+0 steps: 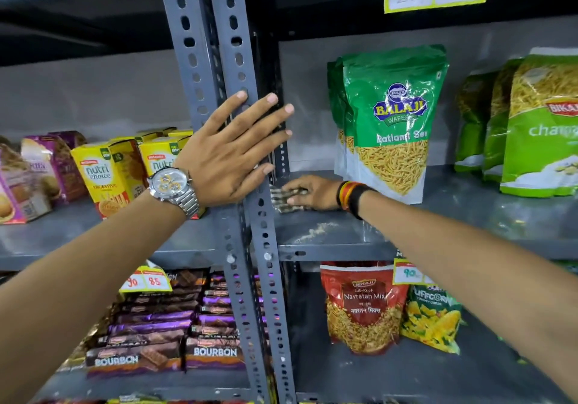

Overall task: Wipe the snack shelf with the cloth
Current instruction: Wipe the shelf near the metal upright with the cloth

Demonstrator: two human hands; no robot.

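The right hand [308, 191] is pressing a checked cloth [283, 199] flat onto the grey snack shelf [337, 238], right at the shelf's left end where it meets the slotted upright [250, 159]. The fingers are lying over the cloth, so it's pinned under them more than gripped; part of the cloth is hiding beneath the hand. Some pale dust [316, 230] is sitting near the shelf's front edge, just in front of the cloth.

The left hand [233, 150] is spread open with the palm flat against the upright, holding nothing, and a metal watch [172, 188] is showing on that wrist. Coloured bands [350, 195] are wrapping the right wrist.

Just beside the right hand, toward the back of the shelf, green Balaji sev pouches [394, 122] are standing upright, a couple more tucked behind the front one. Toward the right end, lighter green Bikaji pouches [541, 122] are getting cut off by the frame edge.

On the neighbouring shelf to the left, yellow Nutri Choice boxes [103, 178] are standing partly behind the left arm, with purple packs [47, 166] beside them, print too blurry to read. One level down, Bourbon biscuit packs [162, 335] are stacking up on the left and a red Navratan Mix bag [362, 306] is sitting on the right, a yellow corn-print bag [431, 319] next to it half covered by the right forearm.
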